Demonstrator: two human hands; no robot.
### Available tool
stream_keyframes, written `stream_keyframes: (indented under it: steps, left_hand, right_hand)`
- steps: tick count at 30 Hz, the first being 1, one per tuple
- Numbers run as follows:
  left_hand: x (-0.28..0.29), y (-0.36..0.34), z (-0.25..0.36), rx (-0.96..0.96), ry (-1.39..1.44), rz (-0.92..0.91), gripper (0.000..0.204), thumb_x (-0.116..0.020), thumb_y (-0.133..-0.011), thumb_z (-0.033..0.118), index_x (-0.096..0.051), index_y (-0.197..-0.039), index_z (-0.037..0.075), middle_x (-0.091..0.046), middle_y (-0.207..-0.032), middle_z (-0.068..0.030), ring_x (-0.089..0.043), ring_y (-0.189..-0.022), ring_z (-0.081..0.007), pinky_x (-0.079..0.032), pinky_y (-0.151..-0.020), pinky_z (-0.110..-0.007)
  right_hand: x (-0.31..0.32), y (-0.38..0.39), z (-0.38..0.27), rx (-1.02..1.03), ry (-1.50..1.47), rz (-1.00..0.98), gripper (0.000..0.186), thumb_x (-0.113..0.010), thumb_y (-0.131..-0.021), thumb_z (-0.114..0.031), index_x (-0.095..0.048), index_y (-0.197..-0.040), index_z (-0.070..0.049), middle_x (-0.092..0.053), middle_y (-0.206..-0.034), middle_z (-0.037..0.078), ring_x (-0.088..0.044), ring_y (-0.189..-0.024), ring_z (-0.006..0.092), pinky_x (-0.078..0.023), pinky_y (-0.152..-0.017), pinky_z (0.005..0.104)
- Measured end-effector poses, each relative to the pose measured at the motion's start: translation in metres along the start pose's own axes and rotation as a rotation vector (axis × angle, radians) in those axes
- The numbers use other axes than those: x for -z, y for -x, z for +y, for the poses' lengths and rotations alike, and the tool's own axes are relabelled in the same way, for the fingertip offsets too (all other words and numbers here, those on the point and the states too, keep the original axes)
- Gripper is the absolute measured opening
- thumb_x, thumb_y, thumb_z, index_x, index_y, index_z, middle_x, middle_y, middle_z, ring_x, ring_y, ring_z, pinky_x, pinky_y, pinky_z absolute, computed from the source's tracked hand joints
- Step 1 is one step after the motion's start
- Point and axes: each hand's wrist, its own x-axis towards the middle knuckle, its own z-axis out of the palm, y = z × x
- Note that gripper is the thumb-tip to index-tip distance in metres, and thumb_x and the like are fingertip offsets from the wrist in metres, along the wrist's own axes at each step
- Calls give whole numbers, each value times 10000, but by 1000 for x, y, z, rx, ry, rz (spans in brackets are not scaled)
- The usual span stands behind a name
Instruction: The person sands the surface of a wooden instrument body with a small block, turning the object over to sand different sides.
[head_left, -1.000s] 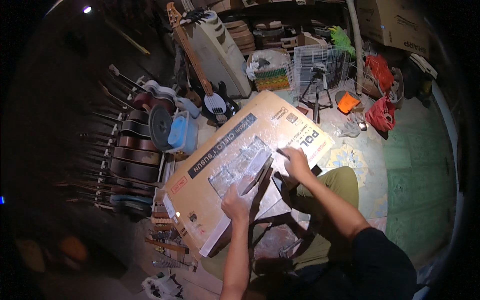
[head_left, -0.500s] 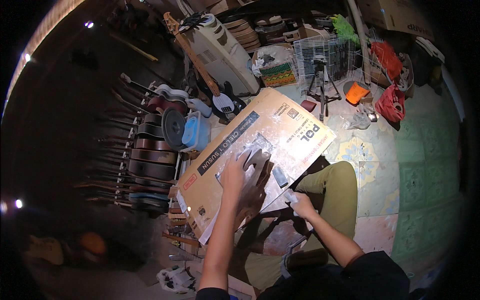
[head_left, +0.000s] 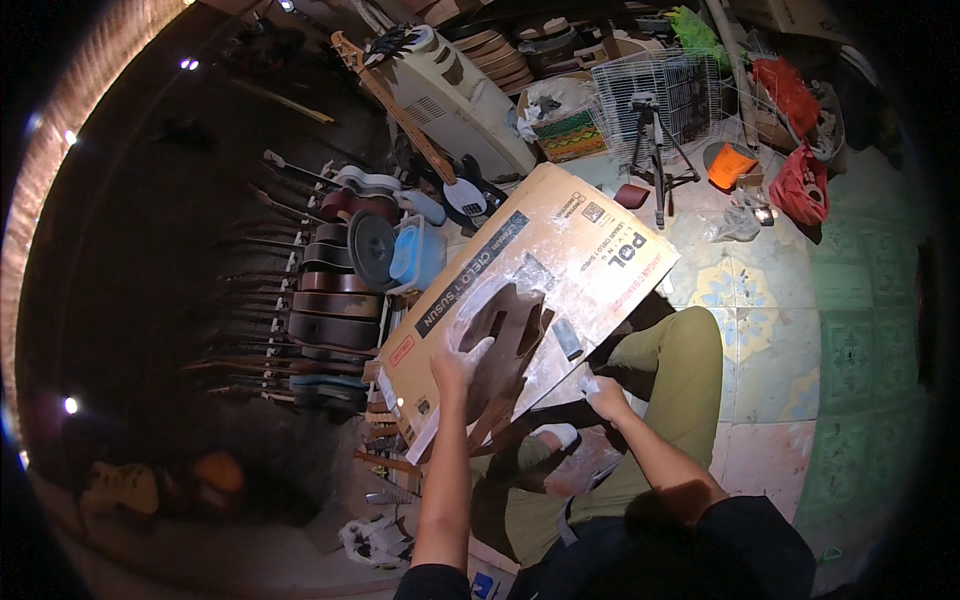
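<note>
A dark brown guitar-body-shaped wooden piece (head_left: 510,335) stands tilted on a large flat cardboard box (head_left: 560,240) dusted with white powder. My left hand (head_left: 458,362) grips the wooden piece at its lower left edge. My right hand (head_left: 603,395) is off the box at its near right edge, closed on a small pale scrap that looks like sandpaper. A small dark block (head_left: 567,340) lies on the cardboard between the two hands.
A row of guitars (head_left: 330,310) stands in a rack at left, next to a blue container (head_left: 418,255). A guitar neck (head_left: 400,110), wire cage (head_left: 665,95), tripod (head_left: 655,150), orange tub (head_left: 727,165) and red bags (head_left: 800,185) crowd the far floor. Tiled floor (head_left: 800,330) lies to the right.
My left hand has lifted the wooden piece from flat to tilted upright on the cardboard. My right hand came off the board and drew back toward my knee.
</note>
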Motion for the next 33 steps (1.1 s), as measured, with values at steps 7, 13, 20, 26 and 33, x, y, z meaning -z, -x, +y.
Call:
stream_keyframes:
  steps: [7,13,20,26,33]
  left_hand:
    - [7,7,-14,136,-73,-31,706,-908,-705,446,-685,-1256,65,-710,-1178,-222,-684,-1066,-391,-532,-912,-454]
    - [4,-37,-48,219,-258,156,651,-888,-720,513,-677,-1059,-1,-730,-1003,-229,-698,-939,-429,-532,-810,-480]
    - [-35,-81,-205,449,-72,-21,608,-800,-847,492,-658,-1132,-27,-727,-1048,-217,-706,-970,-355,-525,-866,-436]
    - [-76,-45,-270,828,-76,-202,666,-724,-897,543,-659,-1182,-55,-727,-1109,-230,-705,-1025,-324,-526,-911,-427]
    - [-71,-59,-228,624,43,-351,553,-789,-878,371,-651,-1192,-63,-721,-1133,-229,-699,-1035,-302,-530,-925,-396]
  right_hand:
    - [3,-8,-19,107,44,87,320,-610,-793,-68,-700,-1089,11,-710,-917,187,-686,-880,335,-517,-815,418]
    - [-6,-24,-73,324,235,212,454,-650,-759,-60,-674,-1212,-40,-650,-1151,198,-602,-1069,408,-484,-942,455]
    - [-54,-95,-119,340,599,157,614,-708,-771,-144,-575,-1360,-37,-515,-1401,193,-492,-1228,401,-421,-1035,532]
    - [-77,-128,-111,473,673,58,728,-674,-792,-136,-433,-1472,-34,-508,-1437,235,-484,-1279,495,-373,-1105,570]
    - [81,-21,-160,108,316,178,453,-676,-824,-28,-640,-1275,-14,-636,-1276,192,-590,-1210,385,-453,-1066,450]
